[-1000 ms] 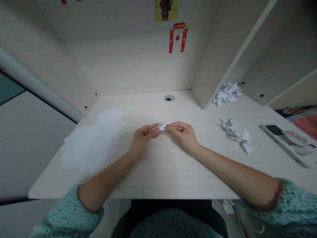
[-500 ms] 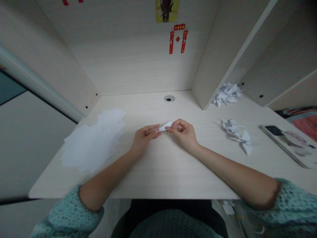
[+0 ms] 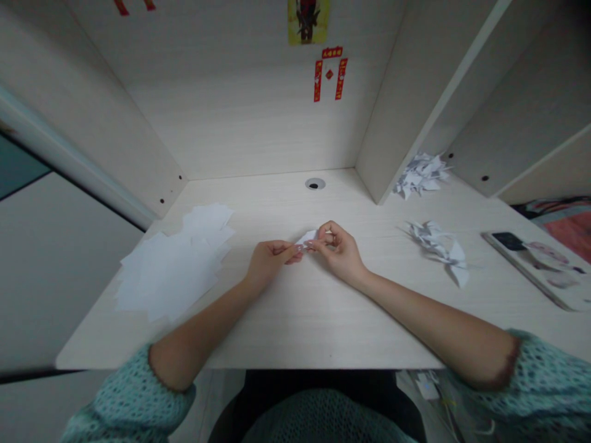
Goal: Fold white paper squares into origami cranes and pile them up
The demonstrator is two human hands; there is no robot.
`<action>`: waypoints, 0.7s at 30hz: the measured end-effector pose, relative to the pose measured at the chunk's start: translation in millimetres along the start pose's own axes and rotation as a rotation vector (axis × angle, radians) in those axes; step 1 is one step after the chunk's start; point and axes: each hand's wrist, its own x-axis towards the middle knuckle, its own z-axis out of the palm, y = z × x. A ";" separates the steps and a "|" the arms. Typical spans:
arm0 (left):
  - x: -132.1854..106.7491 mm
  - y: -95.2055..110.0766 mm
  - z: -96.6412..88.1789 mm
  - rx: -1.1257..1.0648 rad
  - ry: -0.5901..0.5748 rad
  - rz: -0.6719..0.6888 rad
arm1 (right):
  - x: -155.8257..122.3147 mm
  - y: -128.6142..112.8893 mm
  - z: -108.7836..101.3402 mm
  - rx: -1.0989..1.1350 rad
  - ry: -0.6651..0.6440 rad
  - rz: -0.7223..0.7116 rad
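A small folded piece of white paper (image 3: 308, 236) is pinched between both hands above the middle of the desk. My left hand (image 3: 273, 258) grips its left end between thumb and fingers. From the other side, my right hand (image 3: 339, 247) holds it with thumb and forefinger, the two thumbs almost meeting. Fingers cover part of the paper, so its full shape is hidden. To the left lies a spread of flat white paper sheets (image 3: 170, 267). Several folded white paper pieces (image 3: 436, 246) rest to the right of my right hand.
A larger heap of folded paper (image 3: 422, 175) sits behind the upright divider (image 3: 406, 123). At the far right is a phone (image 3: 540, 264) in a patterned case. A round cable hole (image 3: 315, 184) is set into the desk (image 3: 286, 326) near the back panel.
My left hand has shifted slightly right and the thumbs have drawn closer together. The folded paper has turned, and its visible part now points up between the hands.
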 end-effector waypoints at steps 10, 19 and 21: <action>-3.0 6.1 0.3 -0.024 0.016 0.025 | 3.8 -0.6 -3.1 0.142 0.002 0.072; -5.3 3.0 2.8 0.012 -0.015 0.058 | 0.0 -1.4 -0.6 -0.019 -0.063 0.118; -5.3 2.9 2.9 0.017 -0.017 0.059 | 0.1 -0.3 -0.5 -0.026 -0.068 0.120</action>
